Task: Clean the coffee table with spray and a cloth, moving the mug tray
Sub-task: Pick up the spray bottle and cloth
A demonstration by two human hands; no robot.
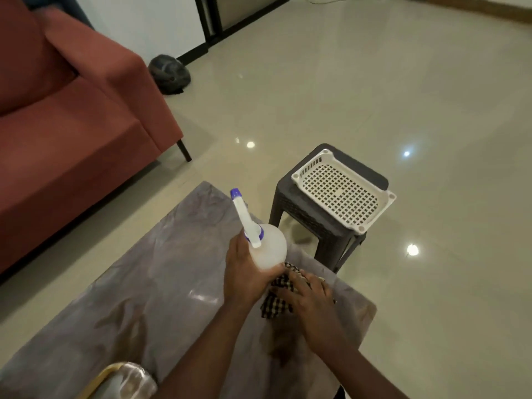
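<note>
Standing beside the table (149, 283), a stool (313, 223) bears the tray (342, 191).

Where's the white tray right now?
In the head view the white tray sits on the dark stool on the floor, right of the coffee table, beyond the right hand on the cloth.

White spray bottle (267, 249) with a purple nozzle stands on the grey marbled coffee table (161, 283), near its far right edge. Checked black-and-cream cloth (280, 298) lies crumpled on the table just beside the bottle. White perforated tray (342, 188), no mugs in it, sits off the table beyond that edge.
</note>
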